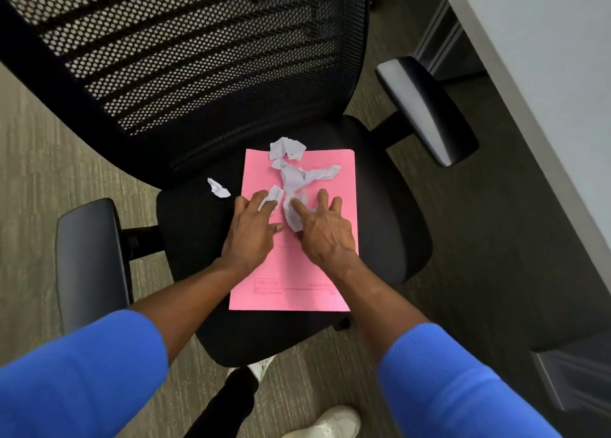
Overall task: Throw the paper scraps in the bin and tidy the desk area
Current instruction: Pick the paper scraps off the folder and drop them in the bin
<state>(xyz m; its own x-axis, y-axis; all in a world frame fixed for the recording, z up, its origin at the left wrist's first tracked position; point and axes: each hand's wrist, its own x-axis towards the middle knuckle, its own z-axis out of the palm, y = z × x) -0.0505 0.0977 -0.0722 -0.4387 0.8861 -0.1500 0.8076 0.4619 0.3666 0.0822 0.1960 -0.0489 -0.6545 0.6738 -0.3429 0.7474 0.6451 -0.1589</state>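
On the black padded seat of the mesh-backed office chair [390, 239] lies a pink paper folder [291, 272], with crumpled white paper scraps [297, 176] heaped on its far half. Both hands press down among them: the left hand [253, 229] and the right hand [325, 231], each grip spread apart, fingers touching scraps. One small white torn scrap [218, 188] lies apart on the seat, left of the folder.

pink folder [291, 272], white scraps [294, 176], black chair [380, 239].
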